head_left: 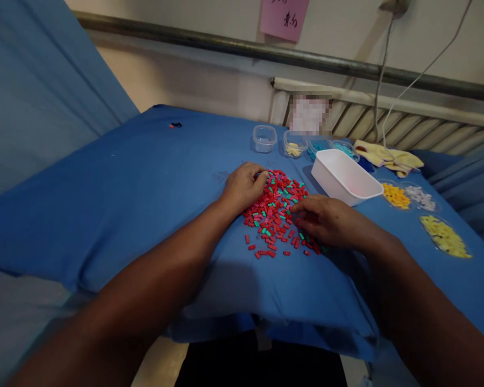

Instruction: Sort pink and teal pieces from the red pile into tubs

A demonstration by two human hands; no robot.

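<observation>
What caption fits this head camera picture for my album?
Left hand and right hand rest on a pile of red and green pieces beside a white tub.

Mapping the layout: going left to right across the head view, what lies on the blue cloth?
Small black item, left hand, red and green pieces, white tub, orange pieces, yellow pieces.

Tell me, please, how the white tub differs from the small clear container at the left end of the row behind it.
The white tub is opaque, the clear container see-through. The tub is larger and oblong, the container smaller and squarish. The tub stands by the right hand and the red and green pieces, the container farther back. Both sit upright on the blue cloth and look empty.
</observation>
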